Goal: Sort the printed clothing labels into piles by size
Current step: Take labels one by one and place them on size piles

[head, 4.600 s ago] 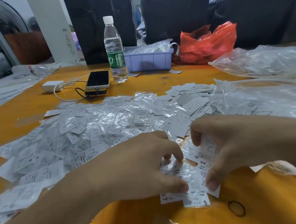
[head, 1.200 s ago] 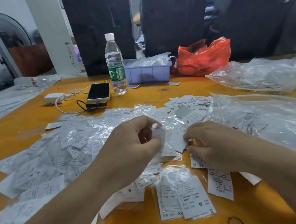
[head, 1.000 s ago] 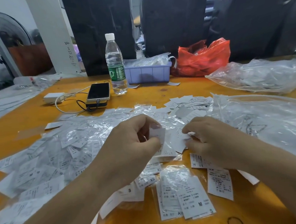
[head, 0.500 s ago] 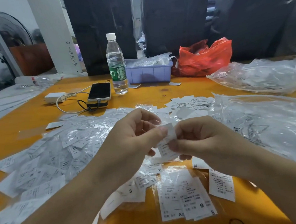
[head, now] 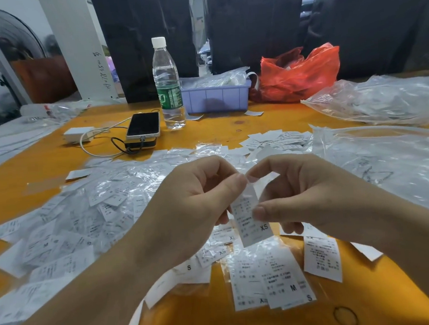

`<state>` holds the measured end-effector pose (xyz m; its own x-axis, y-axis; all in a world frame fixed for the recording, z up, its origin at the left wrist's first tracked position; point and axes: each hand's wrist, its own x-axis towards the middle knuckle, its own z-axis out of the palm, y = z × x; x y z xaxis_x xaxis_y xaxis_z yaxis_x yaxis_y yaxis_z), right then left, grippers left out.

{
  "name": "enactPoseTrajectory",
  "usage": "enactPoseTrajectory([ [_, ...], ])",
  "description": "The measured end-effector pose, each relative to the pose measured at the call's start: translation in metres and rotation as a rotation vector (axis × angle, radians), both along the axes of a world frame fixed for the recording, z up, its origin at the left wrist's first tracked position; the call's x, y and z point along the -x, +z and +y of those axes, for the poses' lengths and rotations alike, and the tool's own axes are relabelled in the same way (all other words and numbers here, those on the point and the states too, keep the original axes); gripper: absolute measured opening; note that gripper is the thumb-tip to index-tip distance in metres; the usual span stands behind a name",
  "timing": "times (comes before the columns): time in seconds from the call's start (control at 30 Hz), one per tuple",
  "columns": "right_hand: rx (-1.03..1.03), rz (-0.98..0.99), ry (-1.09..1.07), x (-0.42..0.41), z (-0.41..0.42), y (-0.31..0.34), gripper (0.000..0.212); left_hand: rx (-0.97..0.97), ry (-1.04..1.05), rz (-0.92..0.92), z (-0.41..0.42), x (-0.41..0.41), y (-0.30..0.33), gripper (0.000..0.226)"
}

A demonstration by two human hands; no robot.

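Both hands hold one white label marked XS (head: 250, 218) above the orange table (head: 206, 135). My left hand (head: 193, 204) pinches its top edge between thumb and fingers. My right hand (head: 294, 194) pinches its right side with the thumb and also grips the top. Below them lie small groups of labels: a stack with M and S showing (head: 272, 282), a single label (head: 322, 260) to its right, and labels marked S and XS (head: 205, 260) to the left. A wide heap of bagged labels (head: 68, 223) covers the table's left and middle.
At the back stand a water bottle (head: 167, 84), a phone on a power bank (head: 143, 126) with a charger and cable (head: 79, 135), a lilac bin (head: 216, 96) and a red bag (head: 301, 72). Clear plastic bags (head: 385, 155) lie on the right.
Both hands have come up from the heap with one label. It now hangs lower between them, turned so its XS mark shows.
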<state>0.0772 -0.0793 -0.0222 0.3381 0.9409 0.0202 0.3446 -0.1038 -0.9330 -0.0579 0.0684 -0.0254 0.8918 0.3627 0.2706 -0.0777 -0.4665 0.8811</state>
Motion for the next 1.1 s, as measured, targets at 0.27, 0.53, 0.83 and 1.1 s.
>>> enactPoseTrajectory([
  [0.27,0.026,-0.027,-0.003,0.000,-0.002,0.001,0.035,-0.072,0.174,-0.029,0.005,-0.001,0.001,0.023],
  [0.53,0.068,-0.619,-0.154,0.008,-0.004,-0.005,0.013,-0.593,0.607,0.050,0.038,0.006,0.012,0.009],
  [0.83,0.119,-0.839,-0.281,0.001,-0.007,0.000,0.016,-0.812,0.406,0.048,0.006,-0.004,-0.008,0.006],
  [1.1,0.172,-0.901,-0.399,-0.010,-0.011,0.004,0.023,-0.918,0.540,0.105,0.027,-0.006,-0.005,0.023],
])
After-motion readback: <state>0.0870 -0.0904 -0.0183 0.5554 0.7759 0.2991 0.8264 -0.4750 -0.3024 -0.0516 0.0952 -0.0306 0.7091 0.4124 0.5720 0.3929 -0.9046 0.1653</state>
